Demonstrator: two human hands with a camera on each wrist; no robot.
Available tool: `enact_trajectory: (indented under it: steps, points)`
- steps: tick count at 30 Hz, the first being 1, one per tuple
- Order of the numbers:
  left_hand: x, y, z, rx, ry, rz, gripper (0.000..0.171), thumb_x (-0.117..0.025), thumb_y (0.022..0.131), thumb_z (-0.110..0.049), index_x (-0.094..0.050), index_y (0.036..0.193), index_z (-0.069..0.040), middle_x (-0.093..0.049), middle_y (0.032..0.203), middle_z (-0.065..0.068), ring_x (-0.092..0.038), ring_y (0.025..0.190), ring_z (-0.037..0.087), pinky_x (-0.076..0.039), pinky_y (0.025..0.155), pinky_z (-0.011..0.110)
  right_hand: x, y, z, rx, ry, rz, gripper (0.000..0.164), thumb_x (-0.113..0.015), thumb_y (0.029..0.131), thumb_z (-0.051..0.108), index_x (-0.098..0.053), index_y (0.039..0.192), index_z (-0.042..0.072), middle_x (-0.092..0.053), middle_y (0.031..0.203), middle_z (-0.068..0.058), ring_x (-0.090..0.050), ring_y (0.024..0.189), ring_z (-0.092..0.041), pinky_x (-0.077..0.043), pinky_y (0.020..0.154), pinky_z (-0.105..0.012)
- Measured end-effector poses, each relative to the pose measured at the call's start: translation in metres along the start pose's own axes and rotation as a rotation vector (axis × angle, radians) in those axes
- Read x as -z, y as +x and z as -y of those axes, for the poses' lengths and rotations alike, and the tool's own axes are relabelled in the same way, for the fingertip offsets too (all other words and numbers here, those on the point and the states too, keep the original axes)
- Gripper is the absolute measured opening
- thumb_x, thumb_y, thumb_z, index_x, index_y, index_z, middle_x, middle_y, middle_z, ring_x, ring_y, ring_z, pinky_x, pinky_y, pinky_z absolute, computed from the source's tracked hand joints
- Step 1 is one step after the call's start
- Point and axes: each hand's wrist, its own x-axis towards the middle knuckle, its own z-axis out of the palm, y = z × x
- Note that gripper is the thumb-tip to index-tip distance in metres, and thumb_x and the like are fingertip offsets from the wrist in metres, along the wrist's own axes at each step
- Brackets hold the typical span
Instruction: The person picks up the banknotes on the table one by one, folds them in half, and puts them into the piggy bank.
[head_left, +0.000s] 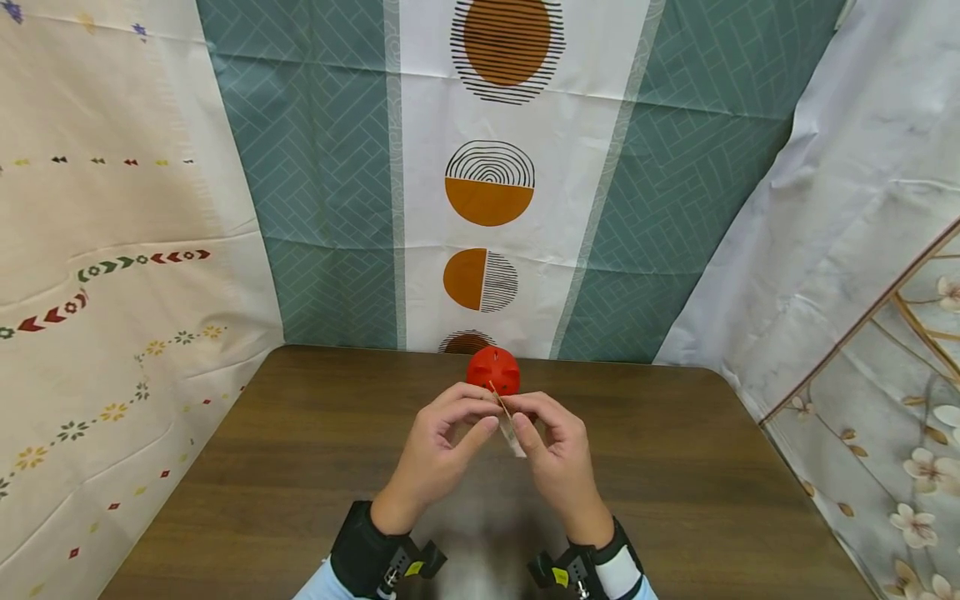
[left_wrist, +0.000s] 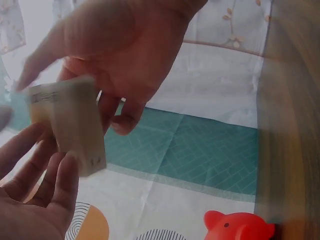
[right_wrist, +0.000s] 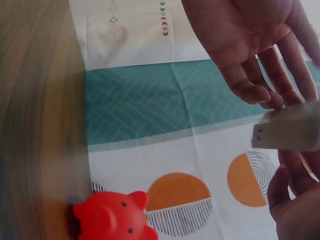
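Left hand: the left hand (head_left: 437, 446) is raised over the middle of the table (head_left: 300, 467), fingers (head_left: 468, 406) curled in and pinching the near-left edge of a banknote (head_left: 510, 421).
Right hand: the right hand (head_left: 553, 446) mirrors it from the other side, thumb and fingers (head_left: 528, 402) pinching the same banknote along its right edge.
Banknote, position: held between both hands, clear of the table, just in front of the piggy bank (head_left: 493, 370).
Banknote, long axis: in the head view it runs from a raised far tip near the piggy bank down toward the person; it appears folded or edge-on, though blur in the wrist views (left_wrist: 70, 127) leaves this uncertain.
Piggy bank, position: red, standing on the far edge of the table at the foot of the patterned cloth backdrop (head_left: 495, 192), directly beyond the fingertips.
Piggy bank, orientation: the right wrist view (right_wrist: 114, 217) shows snout and ears; no coin slot can be made out in any view.
Key relation: the piggy bank lies straight ahead of both hands, and the far tip of the banknote points at it, overlapping its lower front in the head view.
Nearer hand: neither is clearly nearer; both sit about level, one to each side of the centre line.
Contact: the banknote and piggy bank appear near but not touching.
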Motion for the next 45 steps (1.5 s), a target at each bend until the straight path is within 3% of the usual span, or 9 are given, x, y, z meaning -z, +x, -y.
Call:
enact_trajectory:
  steps: [5, 8, 11, 14, 20, 25, 33, 38, 45]
  points:
    - [-0.0003, 0.0008, 0.0007, -0.02, 0.126, -0.03, 0.01, -0.073, 0.094, -0.007, -0.077, 0.101, -0.012, -0.066, 0.103, 0.004, -0.06, 0.087, 0.014, -0.054, 0.072, 0.024, 0.0016, 0.0003, -0.0014, -0.04, 0.053, 0.038, 0.026, -0.065, 0.093, -0.006, -0.074, 0.114, 0.006, -0.073, 0.096, -0.008, -0.059, 0.08, -0.014, -0.052, 0.064, -0.026]
    - [-0.0001, 0.0012, 0.0003, 0.038, 0.153, -0.102, 0.011, -0.077, 0.092, -0.01, -0.074, 0.101, -0.015, -0.064, 0.094, 0.002, -0.055, 0.078, 0.014, -0.05, 0.066, 0.023, 0.0033, 0.0003, -0.0026, -0.06, 0.056, 0.021, 0.022, -0.064, 0.094, -0.008, -0.076, 0.108, 0.005, -0.07, 0.088, -0.008, -0.055, 0.071, -0.012, -0.048, 0.053, -0.026]
    - [0.0005, 0.0011, -0.0004, 0.112, 0.156, -0.154, 0.016, -0.077, 0.091, -0.009, -0.069, 0.105, -0.012, -0.063, 0.09, 0.002, -0.054, 0.076, 0.013, -0.05, 0.064, 0.022, 0.0058, 0.0, -0.0023, -0.092, 0.054, 0.006, 0.02, -0.064, 0.095, -0.007, -0.076, 0.104, 0.006, -0.067, 0.083, -0.007, -0.052, 0.068, -0.012, -0.043, 0.051, -0.026]
    - [0.0014, 0.0005, -0.0009, 0.15, 0.136, -0.134, 0.014, -0.075, 0.093, -0.008, -0.07, 0.105, -0.01, -0.066, 0.088, 0.005, -0.056, 0.077, 0.014, -0.052, 0.066, 0.024, 0.0078, 0.0002, -0.0008, -0.121, 0.056, 0.018, 0.018, -0.065, 0.095, -0.005, -0.076, 0.103, 0.006, -0.069, 0.084, -0.007, -0.054, 0.069, -0.013, -0.045, 0.053, -0.026]
    - [0.0021, -0.0014, -0.0011, 0.147, 0.083, -0.054, 0.005, -0.071, 0.095, -0.007, -0.073, 0.099, -0.01, -0.063, 0.078, 0.006, -0.054, 0.071, 0.014, -0.049, 0.06, 0.024, 0.009, 0.0011, 0.0022, -0.13, 0.067, 0.049, 0.019, -0.07, 0.091, -0.007, -0.076, 0.103, 0.007, -0.07, 0.084, -0.004, -0.045, 0.06, -0.012, -0.038, 0.046, -0.024]
    - [0.0003, -0.0013, -0.0025, 0.094, 0.089, -0.026, 0.006, -0.071, 0.095, -0.006, -0.074, 0.098, -0.01, -0.058, 0.071, 0.004, -0.048, 0.066, 0.014, -0.041, 0.054, 0.023, 0.0078, 0.0016, 0.0035, -0.064, 0.04, 0.073, 0.02, -0.072, 0.088, -0.009, -0.075, 0.098, 0.007, -0.06, 0.073, -0.003, -0.031, 0.052, -0.012, -0.027, 0.042, -0.022]
    - [-0.0007, -0.0006, -0.0047, 0.009, 0.048, -0.02, 0.007, -0.07, 0.094, -0.001, -0.075, 0.094, -0.007, -0.071, 0.08, 0.01, -0.055, 0.067, 0.012, -0.05, 0.058, 0.025, 0.0075, 0.0021, 0.0015, 0.013, 0.053, 0.057, 0.023, -0.071, 0.086, -0.012, -0.075, 0.095, 0.008, -0.063, 0.076, -0.003, -0.034, 0.054, -0.01, -0.028, 0.042, -0.02]
    - [-0.0003, -0.001, -0.0052, 0.062, 0.044, -0.021, 0.01, -0.068, 0.096, -0.002, -0.075, 0.096, -0.009, -0.07, 0.08, 0.008, -0.058, 0.069, 0.011, -0.053, 0.059, 0.027, 0.0081, 0.0017, 0.0015, 0.008, 0.059, 0.043, 0.023, -0.071, 0.086, -0.013, -0.075, 0.096, 0.008, -0.065, 0.077, -0.003, -0.035, 0.054, -0.01, -0.028, 0.043, -0.02]
    - [0.0016, -0.0018, -0.0053, 0.105, 0.051, -0.04, 0.01, -0.068, 0.096, -0.002, -0.076, 0.094, -0.008, -0.072, 0.081, 0.008, -0.058, 0.069, 0.012, -0.054, 0.059, 0.029, 0.0097, 0.0014, 0.0025, -0.014, 0.094, 0.036, 0.022, -0.069, 0.086, -0.016, -0.075, 0.097, 0.002, -0.067, 0.077, -0.009, -0.047, 0.06, -0.013, -0.037, 0.046, -0.023]
